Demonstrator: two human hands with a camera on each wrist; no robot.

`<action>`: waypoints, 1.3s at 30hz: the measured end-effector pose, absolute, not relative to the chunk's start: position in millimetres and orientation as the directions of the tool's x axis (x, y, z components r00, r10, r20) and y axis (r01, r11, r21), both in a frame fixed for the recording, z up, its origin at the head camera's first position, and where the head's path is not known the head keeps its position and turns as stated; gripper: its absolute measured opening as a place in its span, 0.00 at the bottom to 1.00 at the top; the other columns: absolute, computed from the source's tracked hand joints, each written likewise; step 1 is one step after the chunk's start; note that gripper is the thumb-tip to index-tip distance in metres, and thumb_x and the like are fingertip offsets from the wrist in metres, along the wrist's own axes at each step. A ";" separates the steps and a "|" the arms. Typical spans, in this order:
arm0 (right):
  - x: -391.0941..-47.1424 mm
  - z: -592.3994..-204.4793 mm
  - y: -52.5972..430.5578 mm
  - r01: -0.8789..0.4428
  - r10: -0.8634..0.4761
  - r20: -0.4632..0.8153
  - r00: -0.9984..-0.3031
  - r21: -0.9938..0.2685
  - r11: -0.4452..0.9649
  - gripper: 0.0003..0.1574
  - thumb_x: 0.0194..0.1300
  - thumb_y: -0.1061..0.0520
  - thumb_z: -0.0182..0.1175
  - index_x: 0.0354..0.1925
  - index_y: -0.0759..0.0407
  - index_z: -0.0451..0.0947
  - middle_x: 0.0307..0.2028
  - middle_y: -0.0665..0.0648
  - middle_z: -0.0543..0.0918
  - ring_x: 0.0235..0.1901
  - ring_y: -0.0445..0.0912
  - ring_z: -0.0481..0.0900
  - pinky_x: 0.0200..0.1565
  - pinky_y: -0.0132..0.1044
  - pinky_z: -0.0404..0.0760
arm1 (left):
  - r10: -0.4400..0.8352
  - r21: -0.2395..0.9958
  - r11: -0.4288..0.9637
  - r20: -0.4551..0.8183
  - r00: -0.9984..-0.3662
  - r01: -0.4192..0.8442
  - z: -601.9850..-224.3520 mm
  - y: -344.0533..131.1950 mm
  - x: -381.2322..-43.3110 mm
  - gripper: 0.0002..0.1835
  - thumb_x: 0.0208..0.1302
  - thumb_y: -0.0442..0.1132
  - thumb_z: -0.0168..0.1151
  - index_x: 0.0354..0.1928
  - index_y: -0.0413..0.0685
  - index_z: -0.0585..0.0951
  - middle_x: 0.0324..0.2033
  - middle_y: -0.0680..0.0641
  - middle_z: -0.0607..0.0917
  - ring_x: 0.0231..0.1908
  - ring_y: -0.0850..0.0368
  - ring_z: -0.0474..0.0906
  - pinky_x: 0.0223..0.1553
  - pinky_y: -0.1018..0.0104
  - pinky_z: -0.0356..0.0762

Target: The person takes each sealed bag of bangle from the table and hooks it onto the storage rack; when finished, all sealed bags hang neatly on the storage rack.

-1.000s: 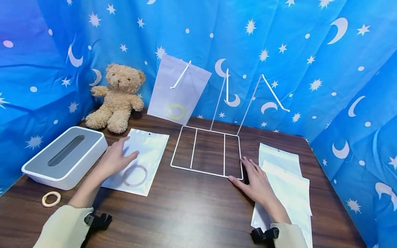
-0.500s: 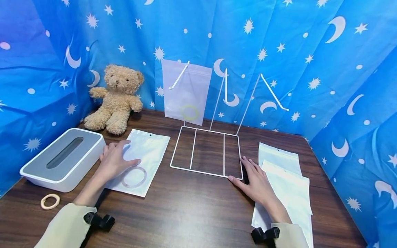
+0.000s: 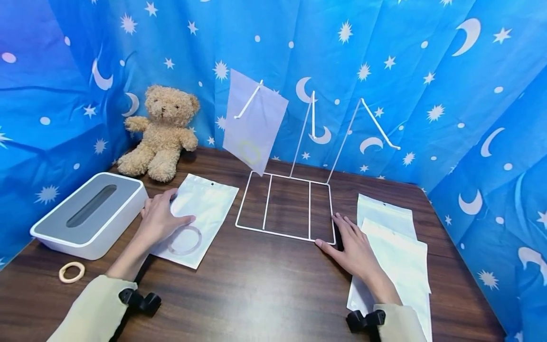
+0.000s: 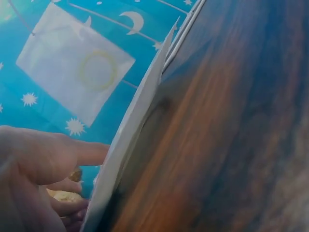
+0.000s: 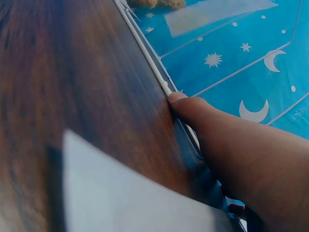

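Observation:
My left hand [image 3: 159, 221] rests over the left edge of a white zip pouch [image 3: 215, 199] lying on the table, fingers spread. The pouch has a small hang hole at its top and a pale ring [image 3: 200, 238] showing through it. In the left wrist view the fingertips meet the pouch's upper side. At the front right corner of a white wire display rack [image 3: 286, 234], my right hand [image 3: 356, 251] touches the base with extended fingers and thumb. Another translucent pouch [image 3: 258, 114], with a yellow ring [image 4: 114, 72] inside, hangs tilted from the rack's left hook.
Several white pouches [image 3: 399, 261] overlap under and beside the right forearm. A white tissue box [image 3: 128, 204] with grey top stands at left, a small beige ring [image 3: 62, 274] before it. A teddy bear [image 3: 164, 128] sits behind. A blue star-patterned curtain [image 3: 192, 52] surrounds the table.
My left hand has moved slightly right, and the pouch under it has shifted a little right as well. The hanging pouch has swung and turned on its hook. The right hand stays put.

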State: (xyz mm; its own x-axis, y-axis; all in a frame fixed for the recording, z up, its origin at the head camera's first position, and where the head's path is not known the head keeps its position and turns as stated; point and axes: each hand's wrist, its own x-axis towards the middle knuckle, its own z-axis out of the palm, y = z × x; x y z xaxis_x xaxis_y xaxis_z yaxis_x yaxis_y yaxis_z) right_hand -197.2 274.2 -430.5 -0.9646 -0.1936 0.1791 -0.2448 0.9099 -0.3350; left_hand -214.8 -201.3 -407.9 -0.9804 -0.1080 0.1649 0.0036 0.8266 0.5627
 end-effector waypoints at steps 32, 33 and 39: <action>-196.9 -428.3 277.1 -0.233 -0.188 0.160 -0.969 -0.347 0.908 0.62 0.58 0.20 0.53 0.75 0.56 0.55 0.73 0.62 0.58 0.72 0.60 0.50 0.65 0.64 0.50 | -0.020 0.777 0.547 0.385 -0.923 0.312 -398.3 -211.7 -204.7 0.19 0.61 0.33 0.69 0.56 0.47 0.83 0.50 0.48 0.81 0.53 0.56 0.73 0.51 0.81 0.64; -196.4 -428.2 277.0 -0.232 -0.186 0.160 -0.969 -0.348 0.908 0.61 0.58 0.21 0.54 0.75 0.56 0.55 0.73 0.62 0.58 0.72 0.60 0.50 0.65 0.64 0.50 | -0.014 0.777 0.546 0.384 -0.923 0.315 -398.5 -211.5 -204.5 0.19 0.61 0.32 0.69 0.55 0.47 0.83 0.49 0.48 0.81 0.53 0.57 0.73 0.51 0.82 0.64; -195.8 -428.4 275.6 -0.229 -0.180 0.168 -0.969 -0.353 0.907 0.61 0.58 0.22 0.55 0.75 0.56 0.55 0.73 0.62 0.58 0.72 0.60 0.50 0.65 0.64 0.50 | -0.014 0.795 0.504 0.399 -0.917 0.338 -389.5 -203.8 -199.6 0.18 0.63 0.37 0.68 0.55 0.49 0.84 0.34 0.45 0.84 0.28 0.70 0.71 0.29 0.78 0.68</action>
